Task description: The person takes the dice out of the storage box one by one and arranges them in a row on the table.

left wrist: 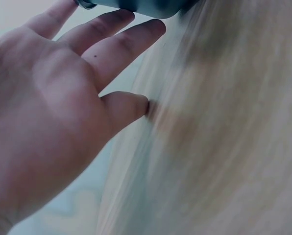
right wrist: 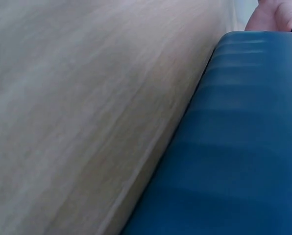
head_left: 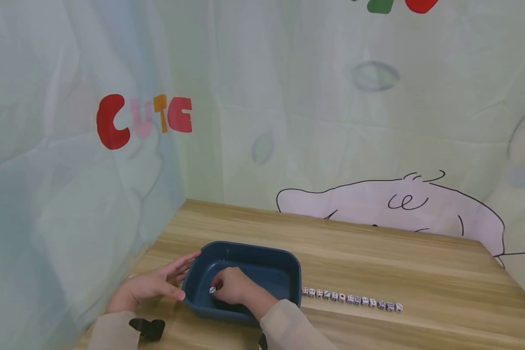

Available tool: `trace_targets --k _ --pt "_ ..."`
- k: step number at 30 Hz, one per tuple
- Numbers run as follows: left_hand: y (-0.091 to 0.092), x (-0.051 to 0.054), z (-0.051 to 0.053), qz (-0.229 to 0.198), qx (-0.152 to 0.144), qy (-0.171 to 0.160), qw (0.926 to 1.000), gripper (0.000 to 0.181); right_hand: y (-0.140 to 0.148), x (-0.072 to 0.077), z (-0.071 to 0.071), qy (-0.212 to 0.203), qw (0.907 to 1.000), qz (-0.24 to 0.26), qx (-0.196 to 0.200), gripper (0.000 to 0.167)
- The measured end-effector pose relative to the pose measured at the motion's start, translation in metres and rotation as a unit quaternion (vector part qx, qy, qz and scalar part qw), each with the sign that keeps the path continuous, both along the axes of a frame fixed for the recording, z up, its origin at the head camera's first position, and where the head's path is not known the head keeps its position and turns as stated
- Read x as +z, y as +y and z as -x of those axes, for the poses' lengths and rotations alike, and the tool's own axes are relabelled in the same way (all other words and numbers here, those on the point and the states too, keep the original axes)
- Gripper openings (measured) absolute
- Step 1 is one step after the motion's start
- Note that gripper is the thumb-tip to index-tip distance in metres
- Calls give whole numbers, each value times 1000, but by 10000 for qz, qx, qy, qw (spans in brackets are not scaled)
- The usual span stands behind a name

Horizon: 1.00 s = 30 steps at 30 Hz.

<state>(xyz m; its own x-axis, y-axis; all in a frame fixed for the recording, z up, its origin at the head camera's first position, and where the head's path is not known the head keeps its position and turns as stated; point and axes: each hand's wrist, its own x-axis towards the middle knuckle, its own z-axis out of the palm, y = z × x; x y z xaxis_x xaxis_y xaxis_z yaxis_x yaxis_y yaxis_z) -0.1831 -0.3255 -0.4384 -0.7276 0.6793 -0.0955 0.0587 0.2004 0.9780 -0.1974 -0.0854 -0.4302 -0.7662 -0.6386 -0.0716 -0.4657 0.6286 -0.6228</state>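
A dark blue rectangular bin point(head_left: 253, 247) with rounded corners stands on the table. My right hand point(head_left: 235, 287) reaches down into it, with a white die point(head_left: 212, 290) between its thumb and fingertips. Part of that die is covered by the fingers. At the bin's left side, my left hand point(head_left: 155, 283) holds its fingers spread and nearly straight, the tips at the rim and outer wall. The left wrist view shows the left palm point(left wrist: 48, 112) with the bin's edge above the fingertips. In the right wrist view the bin's outer wall point(right wrist: 234, 147) hides the right hand.
Several white dice point(head_left: 350, 299) form a line on the wooden table point(head_left: 376, 262), running right from the bin. A black wrist device point(head_left: 148, 329) sits by the left sleeve. Printed cloth walls point(head_left: 245, 87) enclose the table at the left and back.
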Motion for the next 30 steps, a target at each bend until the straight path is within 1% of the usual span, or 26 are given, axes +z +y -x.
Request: trace_targets --k 4,8,10,13,17,21,26,30 --pt "1 2 2 3 15 43 10000 97 2 3 1 -20 10000 -13 1 10" --pt "1 3 1 -14 -33 93 10000 96 6 5 1 42 9999 54 74 10" --pt "1 4 0 -2 -25 92 10000 97 11 7 0 56 9998 166 114 10" --pt "1 5 -2 50 65 59 9999 97 23 13 -4 -37 9992 389 89 10" --pt "2 4 -4 64 128 -10 9999 97 44 24 -10 -248 9970 731 -48 11" --pt "0 2 -4 0 79 -43 10000 98 70 35 -14 -263 9949 970 -73 13" --pt "0 2 -4 39 115 -6 9999 99 107 46 -18 -101 9927 1201 -58 17" --pt "1 3 -4 68 126 15 9999 99 137 51 -19 -256 9902 1368 -150 20"
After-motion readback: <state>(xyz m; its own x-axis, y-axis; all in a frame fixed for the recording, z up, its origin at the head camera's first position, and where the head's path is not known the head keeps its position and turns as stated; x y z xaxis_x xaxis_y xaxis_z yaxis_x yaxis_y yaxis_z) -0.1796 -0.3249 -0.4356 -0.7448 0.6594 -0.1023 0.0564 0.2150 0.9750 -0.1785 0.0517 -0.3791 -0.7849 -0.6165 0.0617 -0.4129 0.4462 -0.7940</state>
